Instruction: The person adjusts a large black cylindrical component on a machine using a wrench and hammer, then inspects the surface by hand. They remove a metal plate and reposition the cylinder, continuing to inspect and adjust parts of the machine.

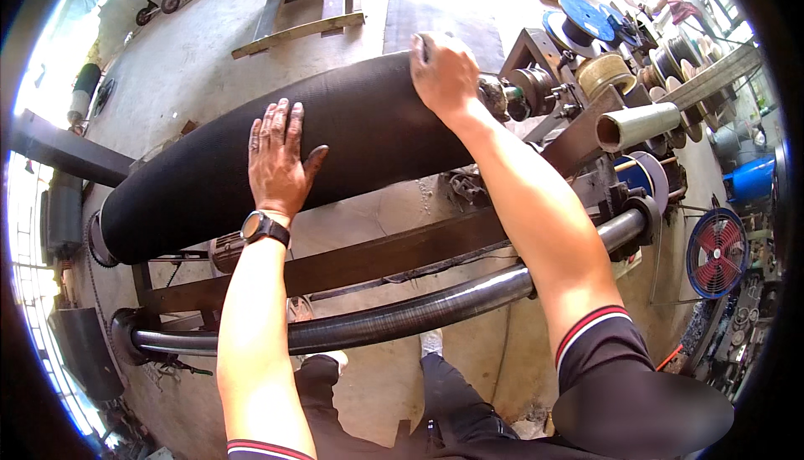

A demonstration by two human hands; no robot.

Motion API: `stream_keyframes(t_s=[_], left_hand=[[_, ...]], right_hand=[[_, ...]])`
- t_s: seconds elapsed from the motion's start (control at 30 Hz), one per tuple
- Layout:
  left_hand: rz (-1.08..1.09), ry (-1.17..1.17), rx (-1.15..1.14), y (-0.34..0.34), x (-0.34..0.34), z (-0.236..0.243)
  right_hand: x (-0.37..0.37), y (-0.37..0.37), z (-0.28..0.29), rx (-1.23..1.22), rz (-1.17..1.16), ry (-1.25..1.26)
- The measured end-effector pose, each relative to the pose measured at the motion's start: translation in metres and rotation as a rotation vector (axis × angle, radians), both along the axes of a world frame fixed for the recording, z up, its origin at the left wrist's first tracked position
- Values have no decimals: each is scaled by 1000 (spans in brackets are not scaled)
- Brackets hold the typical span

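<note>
matt black rubber, by its look, covers the long black roller (360,125) in front of you, which lies across the upper middle of your view, beyond the brown beam (402,252) and the shiny dark bar (419,313). your left hand (279,162) is laid open on the near side of its skin, palm down, with the fingers pointing away from you and the thumb out to the right. your right hand (446,74) is at the roller's right end, by the upper edge, with its fingers curled in; whether they pinch anything, you cannot tell from this angle. judging by its bulk, treat the roller as heavy and stiff, a body to turn or steady in its supports rather than lift by hand. the covering probably gives a little under a firm press and should grip a dry palm well, though the dark smudges on your fingers hint at a residue that could make it slick. a sharp edge or a fingernail might mark that skin, so broad, flat contact along the middle looks the kindest hold, with the second hand near the end for control. keep your fingers clear of the metal fitting (521,93) just beside the right end and the chain (92,280) by the left end, and mind your watch (264,227), whose case could scuff the surface.
</note>
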State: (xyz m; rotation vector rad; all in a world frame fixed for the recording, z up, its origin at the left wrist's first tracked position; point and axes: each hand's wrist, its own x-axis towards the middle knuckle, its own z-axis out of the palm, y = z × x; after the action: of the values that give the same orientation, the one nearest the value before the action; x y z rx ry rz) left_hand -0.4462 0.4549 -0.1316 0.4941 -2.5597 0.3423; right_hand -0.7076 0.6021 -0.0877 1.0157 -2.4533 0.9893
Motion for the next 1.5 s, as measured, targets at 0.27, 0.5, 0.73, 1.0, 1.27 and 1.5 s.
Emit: stream_keyframes(t_s=[0.27, 0.5, 0.73, 1.0, 1.27, 1.5], left_hand=[[0, 6, 37, 7, -1, -4], [12, 8, 24, 11, 3, -12], [-5, 44, 34, 14, 11, -31], [-109, 76, 98, 8, 16, 5], [89, 12, 133, -18, -2, 8], [103, 53, 112, -9, -3, -1]], right_hand=[[-3, 40, -15, -181, -61, 241], [-17, 27, -9, -96, -30, 288], [-20, 13, -12, 157, 140, 329], [-5, 20, -12, 420, 194, 245], [20, 40, -24, 308, 160, 402], [22, 49, -30, 276, 178, 409]])
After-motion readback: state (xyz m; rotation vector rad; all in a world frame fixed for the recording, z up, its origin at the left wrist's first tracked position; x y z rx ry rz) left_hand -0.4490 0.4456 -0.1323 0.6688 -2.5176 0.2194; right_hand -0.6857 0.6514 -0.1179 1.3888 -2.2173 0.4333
